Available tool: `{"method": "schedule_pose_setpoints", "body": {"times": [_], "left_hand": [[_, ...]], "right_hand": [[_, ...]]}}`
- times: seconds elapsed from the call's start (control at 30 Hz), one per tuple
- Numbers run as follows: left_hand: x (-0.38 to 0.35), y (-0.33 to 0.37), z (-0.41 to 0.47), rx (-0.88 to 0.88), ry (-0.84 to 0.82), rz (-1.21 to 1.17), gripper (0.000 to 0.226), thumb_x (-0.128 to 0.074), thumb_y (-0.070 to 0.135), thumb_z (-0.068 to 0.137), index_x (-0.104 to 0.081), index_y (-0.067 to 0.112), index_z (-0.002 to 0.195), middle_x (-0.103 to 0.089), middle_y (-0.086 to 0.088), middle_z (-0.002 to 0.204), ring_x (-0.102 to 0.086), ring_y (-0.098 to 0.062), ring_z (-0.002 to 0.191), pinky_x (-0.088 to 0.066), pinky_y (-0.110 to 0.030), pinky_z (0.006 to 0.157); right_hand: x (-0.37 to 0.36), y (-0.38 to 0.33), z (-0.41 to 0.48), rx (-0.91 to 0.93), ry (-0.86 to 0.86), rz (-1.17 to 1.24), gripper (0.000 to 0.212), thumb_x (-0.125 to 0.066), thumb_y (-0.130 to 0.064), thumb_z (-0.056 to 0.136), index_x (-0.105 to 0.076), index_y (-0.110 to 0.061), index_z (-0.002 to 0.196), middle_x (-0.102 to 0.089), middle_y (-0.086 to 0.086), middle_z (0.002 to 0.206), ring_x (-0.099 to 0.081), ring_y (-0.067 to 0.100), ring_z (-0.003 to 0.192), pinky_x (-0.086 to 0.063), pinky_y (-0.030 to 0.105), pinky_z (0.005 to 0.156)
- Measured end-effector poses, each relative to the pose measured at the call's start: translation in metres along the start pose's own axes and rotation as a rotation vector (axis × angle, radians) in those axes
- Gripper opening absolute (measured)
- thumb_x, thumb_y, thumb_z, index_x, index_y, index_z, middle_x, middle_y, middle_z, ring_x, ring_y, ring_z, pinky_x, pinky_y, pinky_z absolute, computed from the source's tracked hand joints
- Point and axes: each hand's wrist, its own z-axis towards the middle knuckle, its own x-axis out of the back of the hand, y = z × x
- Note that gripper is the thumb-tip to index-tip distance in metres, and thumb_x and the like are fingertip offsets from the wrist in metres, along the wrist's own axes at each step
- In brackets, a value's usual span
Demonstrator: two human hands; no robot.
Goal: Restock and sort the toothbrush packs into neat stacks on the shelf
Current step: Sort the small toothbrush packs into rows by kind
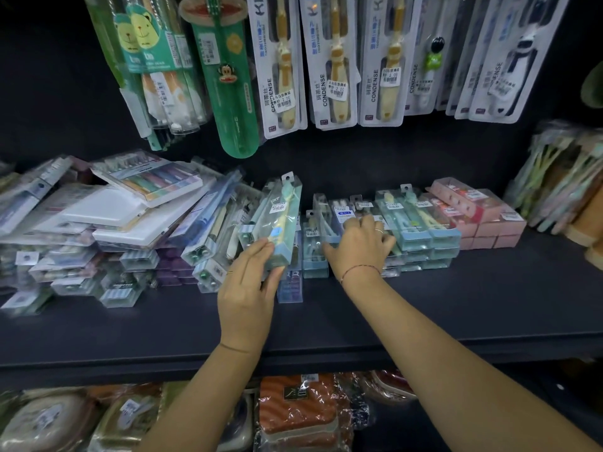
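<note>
On the dark shelf (424,308) lie many clear toothbrush packs. My left hand (248,288) grips the lower end of a clear pack with a blue base (280,220), tilted up off the shelf. My right hand (359,243) rests palm down on the low packs in the middle (313,246), fingers curled over their tops; whether it grips one I cannot tell. Right of it stand neat stacks of blue-based packs (421,230) and pink packs (479,216). A loose, leaning heap of packs (130,223) fills the shelf's left part.
Carded toothbrushes (329,60) and a green case (228,83) hang above the shelf's back. Bundles of brushes (561,181) stand at the far right. Wrapped goods (300,415) lie on the shelf below. The shelf's front strip is bare.
</note>
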Motion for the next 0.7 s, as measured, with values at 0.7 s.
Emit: {"method": "schedule_pose_setpoints", "body": {"times": [0.7], "left_hand": [[-0.007,0.02,0.008,-0.036,0.002,-0.037,0.029,-0.062,0.02,0.092,-0.068,-0.002,0.11,-0.069,-0.013,0.113,-0.062,-0.019,0.109,-0.051,-0.033,0.095]], "right_hand": [[0.051,0.045,-0.028,0.107,0.325,0.819,0.013,-0.068,-0.018,0.09,-0.061,-0.017,0.101,-0.06,-0.01,0.097,-0.054,-0.003,0.089,-0.047,0.013,0.078]]}}
